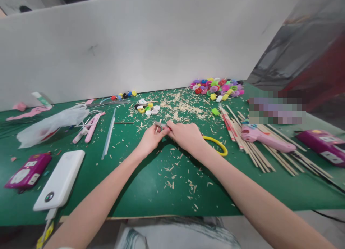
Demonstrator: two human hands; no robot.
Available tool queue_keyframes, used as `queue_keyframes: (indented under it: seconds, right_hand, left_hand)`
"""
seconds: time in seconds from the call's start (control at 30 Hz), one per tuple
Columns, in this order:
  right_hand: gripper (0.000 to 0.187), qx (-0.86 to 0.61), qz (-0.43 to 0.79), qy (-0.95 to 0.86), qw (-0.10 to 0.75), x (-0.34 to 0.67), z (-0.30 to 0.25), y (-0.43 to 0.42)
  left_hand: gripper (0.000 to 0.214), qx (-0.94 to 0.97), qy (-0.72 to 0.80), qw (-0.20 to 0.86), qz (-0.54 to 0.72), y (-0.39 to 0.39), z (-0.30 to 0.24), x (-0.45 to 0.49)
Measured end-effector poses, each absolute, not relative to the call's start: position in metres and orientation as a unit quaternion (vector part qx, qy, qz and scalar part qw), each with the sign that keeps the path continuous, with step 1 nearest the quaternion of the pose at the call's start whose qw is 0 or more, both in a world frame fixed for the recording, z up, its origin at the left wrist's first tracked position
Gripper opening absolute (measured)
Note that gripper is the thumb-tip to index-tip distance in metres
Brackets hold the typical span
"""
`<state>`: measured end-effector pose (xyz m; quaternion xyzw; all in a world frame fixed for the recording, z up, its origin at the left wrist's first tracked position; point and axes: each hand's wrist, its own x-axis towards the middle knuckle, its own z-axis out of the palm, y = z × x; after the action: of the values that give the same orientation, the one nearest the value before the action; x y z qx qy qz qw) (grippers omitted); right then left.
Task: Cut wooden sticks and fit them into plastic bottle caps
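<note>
My left hand (151,138) pinches a short wooden stick (157,128) near the middle of the green table (151,191). My right hand (185,134) is closed round a cutting tool whose metal jaws (159,125) meet the stick; its yellow handle (217,145) curves out behind the wrist. Wood chips (178,107) lie scattered beyond and under both hands.
A pile of colourful bottle caps (217,87) sits at the back right, a few more caps (147,108) at the back centre. Long wooden sticks (258,144) and a pink glue gun (265,137) lie right. A white power bank (60,179), purple power strip (28,170), clear glue stick (109,134) and plastic bag (51,123) lie left.
</note>
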<state>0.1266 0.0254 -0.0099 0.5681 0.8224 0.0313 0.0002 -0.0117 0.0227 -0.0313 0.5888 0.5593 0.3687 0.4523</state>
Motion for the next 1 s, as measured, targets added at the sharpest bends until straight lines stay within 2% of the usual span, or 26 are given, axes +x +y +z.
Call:
queue_keyframes:
  seconds: [0.13,0.3,0.6,0.83,1.0]
  right_hand:
    - [0.032,0.613,0.035,0.789,0.003,0.117,-0.011,0.015]
    - [0.028,0.632,0.036,0.774,-0.010,0.112,-0.017,0.008]
    - [0.030,0.654,0.037,0.756,-0.021,0.108,-0.017,0.009]
    - [0.030,0.655,0.021,0.755,-0.025,0.103,-0.015,0.010]
    - [0.044,0.694,0.031,0.717,-0.056,0.111,-0.011,0.015]
  left_hand:
    - [0.037,0.621,0.578,0.404,0.342,0.025,-0.033,-0.015]
    - [0.040,0.646,0.600,0.340,0.326,0.024,-0.031,-0.013]
    - [0.045,0.623,0.641,0.290,0.342,0.018,-0.030,-0.006]
    - [0.048,0.604,0.653,0.309,0.336,0.020,-0.031,-0.006]
    - [0.044,0.615,0.643,0.248,0.384,0.014,-0.031,-0.002]
